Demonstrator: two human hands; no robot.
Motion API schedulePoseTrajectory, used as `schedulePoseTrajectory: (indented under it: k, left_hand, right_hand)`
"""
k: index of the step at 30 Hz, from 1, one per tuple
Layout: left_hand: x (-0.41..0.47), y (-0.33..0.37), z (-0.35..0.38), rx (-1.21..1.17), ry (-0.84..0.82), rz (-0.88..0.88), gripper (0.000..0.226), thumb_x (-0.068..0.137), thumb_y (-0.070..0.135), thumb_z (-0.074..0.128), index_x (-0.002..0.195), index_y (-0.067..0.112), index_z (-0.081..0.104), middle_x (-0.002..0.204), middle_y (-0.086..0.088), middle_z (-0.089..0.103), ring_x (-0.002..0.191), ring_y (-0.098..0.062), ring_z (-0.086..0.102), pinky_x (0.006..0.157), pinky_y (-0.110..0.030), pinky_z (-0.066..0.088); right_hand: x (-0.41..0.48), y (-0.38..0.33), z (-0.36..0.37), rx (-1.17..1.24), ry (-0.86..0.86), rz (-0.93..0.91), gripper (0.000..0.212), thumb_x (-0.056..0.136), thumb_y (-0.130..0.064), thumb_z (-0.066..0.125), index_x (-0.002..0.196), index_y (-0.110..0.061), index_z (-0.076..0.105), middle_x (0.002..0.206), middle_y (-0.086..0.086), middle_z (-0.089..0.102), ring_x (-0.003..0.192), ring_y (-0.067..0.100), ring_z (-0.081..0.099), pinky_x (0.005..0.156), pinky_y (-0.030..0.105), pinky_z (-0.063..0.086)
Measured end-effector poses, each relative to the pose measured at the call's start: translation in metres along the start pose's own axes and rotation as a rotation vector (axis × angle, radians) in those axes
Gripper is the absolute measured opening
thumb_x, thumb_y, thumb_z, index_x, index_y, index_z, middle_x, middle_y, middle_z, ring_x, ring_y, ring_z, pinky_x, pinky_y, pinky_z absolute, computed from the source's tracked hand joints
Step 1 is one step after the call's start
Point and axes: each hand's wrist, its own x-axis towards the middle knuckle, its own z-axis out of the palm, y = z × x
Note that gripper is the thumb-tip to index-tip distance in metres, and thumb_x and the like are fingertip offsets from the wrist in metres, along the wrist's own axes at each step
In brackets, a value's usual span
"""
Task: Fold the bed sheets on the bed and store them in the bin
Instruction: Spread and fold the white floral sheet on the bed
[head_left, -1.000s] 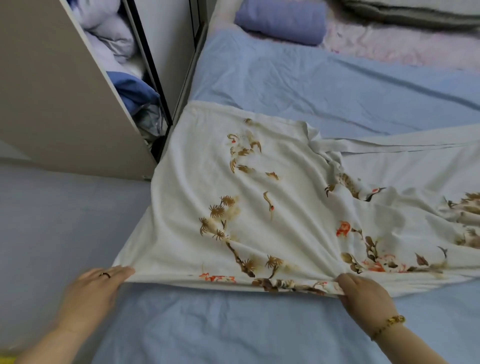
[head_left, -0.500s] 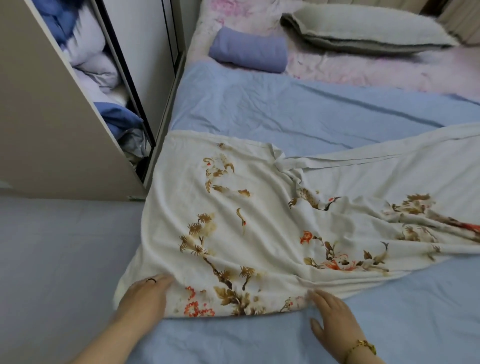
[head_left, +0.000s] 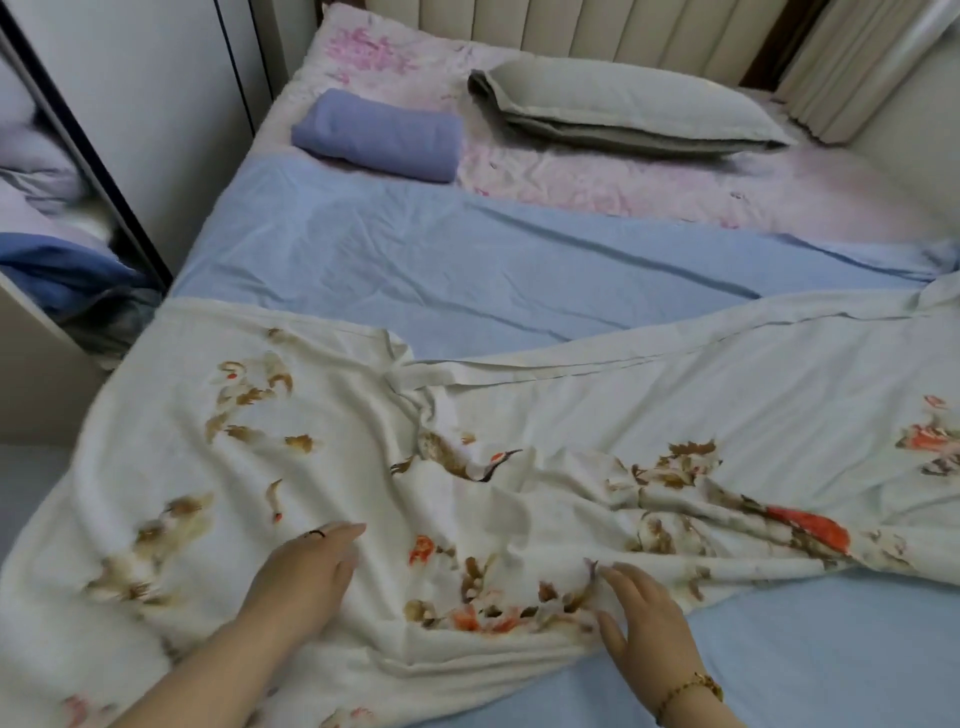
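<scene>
Plainly, we pressed two released hands, left hand (head_left: 306, 577) and right hand (head_left: 644, 618), flat with fingers straight on one floral sheet (head_left: 571, 415), spread across the near bed (head_left: 675, 192) over one blue sheet (head_left: 415, 260).

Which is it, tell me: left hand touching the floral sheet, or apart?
Touching. Head view: the left hand lies flat on the floral sheet, fingers straight.

Bed (head_left: 649, 192): upper sheet (head_left: 519, 426) lies across the near part, over a lower sheet (head_left: 441, 260), with left hand (head_left: 306, 577) and right hand (head_left: 644, 613) resting on its near portion. Behind, by the headboard (head_left: 571, 26): rolled cloth (head_left: 379, 135) left, pillow (head_left: 623, 104) right. Wardrobe (head_left: 130, 104) stands left of the bed.
</scene>
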Motion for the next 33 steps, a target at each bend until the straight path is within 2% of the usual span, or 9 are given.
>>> schedulePoseTrajectory:
  k: [3,7,14,17,19,22,27,30,33]
  left_hand:
    - [0.053,0.062,0.017,-0.064,0.048,-0.051,0.044,0.100,0.023,0.029,0.144,0.025,0.028,0.151,0.006,0.029,0.134,-0.013,0.035,0.105,-0.020,0.028]
    - [0.112,0.107,0.022,0.024,0.187,-0.051,0.044,0.099,0.027,0.035,0.142,0.026,0.034,0.155,0.003,0.016,0.139,-0.018,0.024,0.111,-0.024,0.019]
    - [0.221,0.127,-0.009,0.396,0.255,-0.053,0.063,0.096,0.034,0.043,0.148,0.023,0.010,0.157,-0.002,0.003,0.145,-0.018,0.006,0.115,-0.033,-0.001]
    - [0.265,0.134,-0.010,0.486,0.126,-0.099,0.056,0.094,0.032,0.045,0.145,0.020,0.023,0.146,-0.007,0.034,0.134,-0.022,0.032,0.110,-0.034,0.018]
    - [0.281,0.135,-0.010,0.422,0.069,-0.094,0.027,0.096,0.029,0.041,0.119,0.017,0.049,0.118,-0.007,0.054,0.115,-0.026,0.050,0.086,-0.031,0.034]
    - [0.294,0.139,-0.023,0.336,0.090,-0.048,0.020,0.097,0.033,0.040,0.092,0.018,0.053,0.110,-0.008,0.058,0.110,-0.027,0.051,0.075,-0.029,0.031]
    - [0.324,0.161,-0.050,0.363,0.382,0.088,0.040,0.099,0.035,0.033,0.105,0.005,0.058,0.112,-0.019,0.057,0.105,-0.033,0.053,0.069,-0.031,0.028]
    - [0.341,0.170,-0.040,0.414,0.369,0.107,0.042,0.100,0.033,0.028,0.118,0.007,0.056,0.123,-0.020,0.054,0.115,-0.033,0.049,0.085,-0.036,0.034]
    - [0.346,0.163,-0.014,0.357,0.189,0.025,0.051,0.097,0.045,0.029,0.133,0.013,0.044,0.141,-0.014,0.038,0.130,-0.031,0.034,0.102,-0.037,0.030]
  right_hand:
    - [0.055,0.054,-0.026,-0.103,0.177,-0.060,0.038,0.090,-0.024,0.047,0.128,-0.023,0.048,0.139,0.008,0.046,0.126,0.029,0.046,0.101,0.041,0.040]
    - [0.122,0.099,-0.052,-0.183,-0.015,-0.027,0.047,0.096,-0.049,0.028,0.141,-0.037,0.021,0.156,-0.009,0.005,0.144,0.015,0.009,0.116,0.031,0.005]
    - [0.189,0.106,-0.051,-0.047,-0.165,-0.099,0.127,0.027,-0.098,-0.012,0.120,-0.035,0.046,0.113,-0.015,0.044,0.113,0.007,0.043,0.099,0.021,0.034]
    - [0.201,0.109,-0.063,0.088,-0.318,-0.023,0.065,0.060,-0.087,0.038,0.095,-0.033,0.047,0.090,-0.013,0.053,0.085,0.004,0.053,0.078,0.019,0.044]
    - [0.209,0.111,-0.068,0.121,-0.471,-0.002,0.035,0.077,-0.060,0.056,0.081,-0.026,0.047,0.071,-0.010,0.048,0.065,0.006,0.044,0.063,0.020,0.037]
    - [0.218,0.110,-0.074,0.071,-0.578,-0.065,0.027,0.084,-0.043,0.057,0.070,-0.022,0.046,0.065,-0.009,0.043,0.059,0.005,0.041,0.059,0.018,0.033]
    - [0.235,0.112,-0.081,0.165,-0.366,-0.033,0.035,0.090,-0.030,0.054,0.058,-0.020,0.043,0.056,-0.006,0.046,0.054,0.006,0.042,0.056,0.016,0.036]
    - [0.242,0.113,-0.084,0.206,-0.306,0.001,0.032,0.091,-0.033,0.049,0.068,-0.014,0.060,0.061,-0.003,0.057,0.060,0.010,0.051,0.058,0.013,0.040]
    - [0.260,0.112,-0.083,0.137,-0.082,-0.043,0.025,0.092,-0.030,0.048,0.085,-0.012,0.064,0.081,0.002,0.063,0.083,0.022,0.059,0.076,0.030,0.046]
